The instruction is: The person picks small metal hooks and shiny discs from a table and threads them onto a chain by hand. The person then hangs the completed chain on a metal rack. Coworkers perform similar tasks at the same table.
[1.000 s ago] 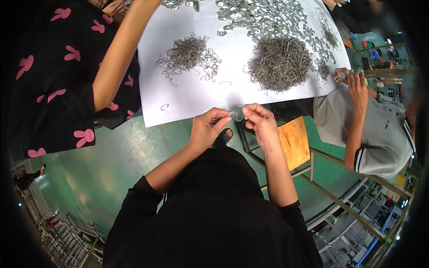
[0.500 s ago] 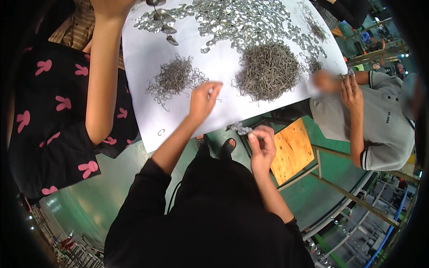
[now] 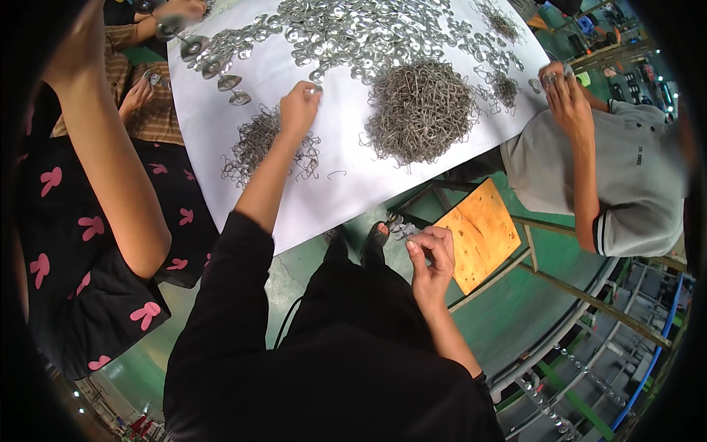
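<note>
**Head view: two hands at a sheet of small metal parts**

Head view, looking down. The left hand is stretched forward over the white sheet, fingers curled together and pinching a small metal disc at the edge of the spread of flat metal discs. The right hand is drawn back near the body, below the sheet's edge, fingers closed on a small cluster of metal pieces. Beside the left hand lies a loose heap of wire clips; a denser, rounded pile of wire clips sits to its right. An orange wooden board lies just right of the right hand. Other people's hands work at the sheet's far corners.
</note>
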`<state>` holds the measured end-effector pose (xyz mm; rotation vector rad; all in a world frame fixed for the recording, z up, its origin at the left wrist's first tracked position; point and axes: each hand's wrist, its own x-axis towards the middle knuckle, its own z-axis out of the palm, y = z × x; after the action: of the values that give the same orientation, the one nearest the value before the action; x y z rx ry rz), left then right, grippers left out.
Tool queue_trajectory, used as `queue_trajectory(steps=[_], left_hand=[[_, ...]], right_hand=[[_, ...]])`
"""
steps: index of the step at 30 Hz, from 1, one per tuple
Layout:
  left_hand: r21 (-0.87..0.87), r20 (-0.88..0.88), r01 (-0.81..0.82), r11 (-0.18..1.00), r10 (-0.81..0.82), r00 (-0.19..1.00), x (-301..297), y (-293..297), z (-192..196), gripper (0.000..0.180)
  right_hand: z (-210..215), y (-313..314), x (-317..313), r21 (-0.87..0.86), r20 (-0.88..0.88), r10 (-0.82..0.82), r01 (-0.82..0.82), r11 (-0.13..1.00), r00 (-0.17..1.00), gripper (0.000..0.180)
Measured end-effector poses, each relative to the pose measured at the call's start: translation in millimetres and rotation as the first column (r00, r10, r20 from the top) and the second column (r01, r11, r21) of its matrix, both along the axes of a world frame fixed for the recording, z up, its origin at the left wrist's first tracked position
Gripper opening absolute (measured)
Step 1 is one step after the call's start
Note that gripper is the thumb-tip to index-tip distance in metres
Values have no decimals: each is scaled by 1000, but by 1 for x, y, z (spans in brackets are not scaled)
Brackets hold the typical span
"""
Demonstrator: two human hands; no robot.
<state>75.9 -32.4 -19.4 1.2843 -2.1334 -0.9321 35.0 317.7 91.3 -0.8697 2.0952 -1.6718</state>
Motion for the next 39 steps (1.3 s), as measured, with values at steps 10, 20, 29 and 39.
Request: queue_trajectory(steps=[10,20,29,39], left_hand=[[628,-425,486,607,-256,868,65,186,87,32],[376,-283,433,820,-343,896,92,231,113,42],[290,-178,309,906,-266,947,116,246,98,38],[290,-182,200,936,-151,972,138,257,91,36]], right_hand=[[-10,-9,7,0,-59,107,-108,994,992,7],[-24,-16,25,35,-182,167,-163,986,969,8],[-14,-28,19,220,-249,310,-259,941,917,10],[-94,-187,3,563,-503,743,-485,669,441,10]])
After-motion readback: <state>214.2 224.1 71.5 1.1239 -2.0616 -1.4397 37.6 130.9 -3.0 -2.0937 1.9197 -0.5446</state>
